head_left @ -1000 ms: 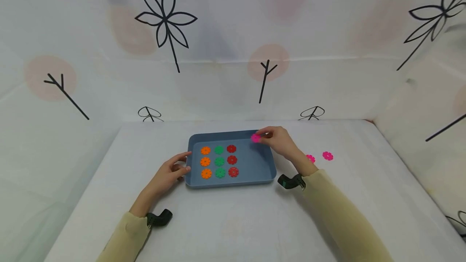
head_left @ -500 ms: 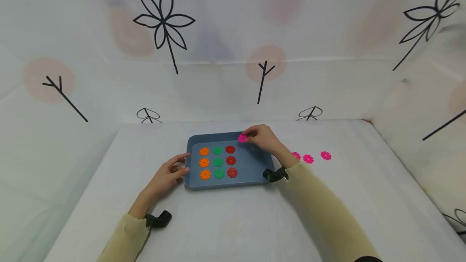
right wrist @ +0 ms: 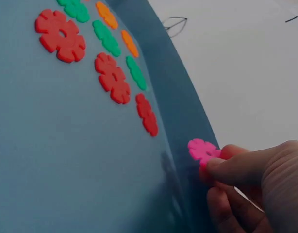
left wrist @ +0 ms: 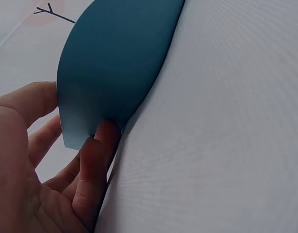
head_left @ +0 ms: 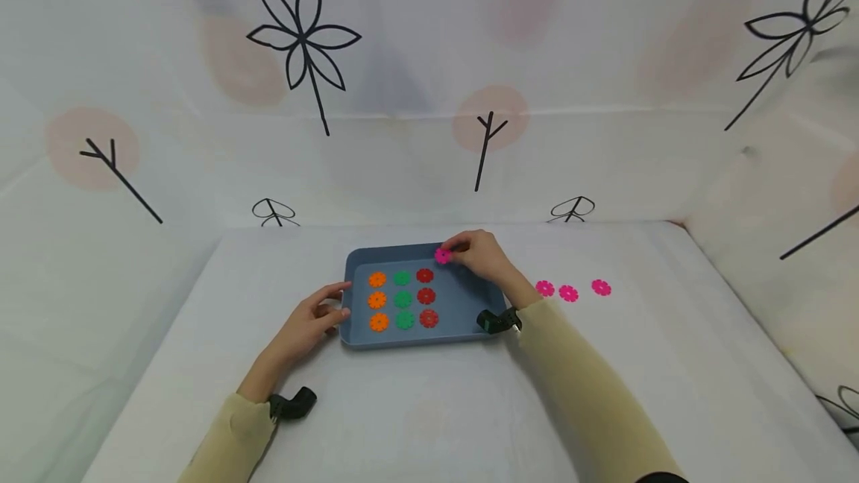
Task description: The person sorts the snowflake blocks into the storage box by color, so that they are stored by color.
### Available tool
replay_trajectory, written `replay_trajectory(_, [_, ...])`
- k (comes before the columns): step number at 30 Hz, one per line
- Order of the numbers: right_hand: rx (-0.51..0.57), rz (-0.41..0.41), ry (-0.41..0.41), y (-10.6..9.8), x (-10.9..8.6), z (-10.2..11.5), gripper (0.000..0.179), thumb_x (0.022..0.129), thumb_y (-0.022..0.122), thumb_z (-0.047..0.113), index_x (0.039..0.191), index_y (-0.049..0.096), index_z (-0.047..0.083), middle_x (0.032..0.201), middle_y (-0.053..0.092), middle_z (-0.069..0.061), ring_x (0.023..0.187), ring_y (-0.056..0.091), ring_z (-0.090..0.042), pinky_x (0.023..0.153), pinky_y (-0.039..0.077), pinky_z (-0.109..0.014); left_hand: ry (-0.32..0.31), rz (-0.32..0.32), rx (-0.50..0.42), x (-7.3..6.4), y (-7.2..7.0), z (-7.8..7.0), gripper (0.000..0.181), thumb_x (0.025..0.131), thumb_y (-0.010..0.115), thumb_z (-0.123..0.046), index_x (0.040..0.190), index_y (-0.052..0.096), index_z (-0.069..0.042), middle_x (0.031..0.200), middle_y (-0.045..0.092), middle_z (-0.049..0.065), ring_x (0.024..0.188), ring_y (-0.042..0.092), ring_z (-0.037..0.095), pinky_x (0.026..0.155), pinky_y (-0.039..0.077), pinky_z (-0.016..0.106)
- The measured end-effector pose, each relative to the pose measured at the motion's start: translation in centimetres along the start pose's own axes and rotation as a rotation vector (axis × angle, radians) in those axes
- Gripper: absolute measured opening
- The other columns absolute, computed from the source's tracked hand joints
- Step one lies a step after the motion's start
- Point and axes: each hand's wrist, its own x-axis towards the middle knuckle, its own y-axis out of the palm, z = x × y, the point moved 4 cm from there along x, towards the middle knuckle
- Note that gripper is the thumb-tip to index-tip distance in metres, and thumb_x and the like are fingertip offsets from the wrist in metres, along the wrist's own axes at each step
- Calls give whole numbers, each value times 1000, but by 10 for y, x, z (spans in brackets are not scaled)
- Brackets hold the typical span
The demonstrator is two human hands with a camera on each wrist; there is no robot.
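My left hand [head_left: 306, 328] holds the left end of a blue-grey tray [head_left: 463, 326]. In the left wrist view, fingers [left wrist: 93, 162] press against the tray's outer wall [left wrist: 115, 53], and another reaches past its rim. My right hand [head_left: 482, 255] pinches a pink flower-shaped plastic disc [right wrist: 203, 149] between thumb and fingertips. That disc is just above the tray's back wall, right of the top red disc [right wrist: 147, 115]. Inside the tray lie orange discs [head_left: 378, 300], green discs [head_left: 403, 299] and red discs [head_left: 426, 296], each colour in a column.
Three loose pink discs [head_left: 568, 294] lie on the white tablecloth [head_left: 429, 416] to the right of the tray. A white patterned sheet [head_left: 403, 162] hangs behind and at both sides of the table. Each wrist wears a black camera mount [head_left: 293, 403].
My right hand has carried the pink disc leftward along the tray's back side, slowing in the last half second. All the loose pink discs now show. The left hand stays at the tray.
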Motion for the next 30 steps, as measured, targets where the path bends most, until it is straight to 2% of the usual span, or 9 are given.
replay_trajectory(5, [-5,-16,-8,1,-4,-2,15,89,76,13,103,79,10,98,74,-4,90,66,-19,79,52,-36,2,4,-2,0,1,1,55,98,66,-27,148,47,-15,136,47,19,88,60,25,74,53,30])
replay_trajectory(13, [-50,29,-48,4,-6,0,11,90,74,13,99,80,12,96,73,-2,90,64,-17,82,52,-37,-1,-6,-14,-2,1,-2,54,98,66,-26,147,48,-16,135,47,19,89,60,25,73,53,31])
replay_trajectory(17, [-89,48,-56,4,-6,1,12,91,72,12,100,80,10,96,73,-3,86,63,-16,78,52,-35,7,-6,-12,-1,1,-2,54,98,66,-27,147,48,-16,136,47,19,90,60,26,74,53,31])
replay_trajectory(24, [-146,64,-47,6,-5,1,19,96,67,22,104,78,9,97,73,-3,79,59,-16,72,48,-32,5,-5,3,0,0,-3,53,98,65,-27,147,48,-16,135,48,19,89,60,26,74,53,32])
replay_trajectory(30, [-166,73,-92,8,-4,2,16,94,66,13,105,78,8,101,73,-5,86,61,-19,79,49,-36,4,-7,12,0,-1,-5,53,99,65,-26,148,47,-16,134,48,19,89,60,26,74,53,32])
